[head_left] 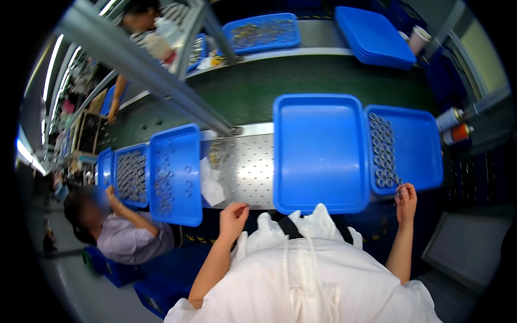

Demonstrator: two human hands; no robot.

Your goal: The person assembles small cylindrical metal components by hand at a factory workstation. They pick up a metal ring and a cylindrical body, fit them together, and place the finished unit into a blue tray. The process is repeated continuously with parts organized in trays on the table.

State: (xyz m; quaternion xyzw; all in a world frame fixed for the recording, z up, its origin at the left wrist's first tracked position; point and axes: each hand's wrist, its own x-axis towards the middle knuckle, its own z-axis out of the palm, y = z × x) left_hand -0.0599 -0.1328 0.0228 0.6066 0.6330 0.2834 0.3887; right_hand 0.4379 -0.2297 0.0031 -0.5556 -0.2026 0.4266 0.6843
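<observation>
My right hand (406,203) is at the near edge of the right-hand blue tray (417,145). Its fingers are closed on what looks like a small metal ring (399,194). Short rows of similar metal rings (383,148) stand along that tray's left side. My left hand (233,219) is by the near edge of a perforated metal plate (253,167), fingers curled together; anything within them is hidden. Between my hands lies a large blue tray (320,156) with nothing in it. Small brass-coloured parts (218,153) are heaped on the plate's left side, beside a crumpled white cloth or paper (211,183).
Further left are blue trays (175,172) of rings, with a co-worker (129,231) seated there. A metal post (156,70) slants across the far left. Beyond the green belt (312,75) are stacked blue trays (374,37) and another person. Spray cans (455,126) stand at the right.
</observation>
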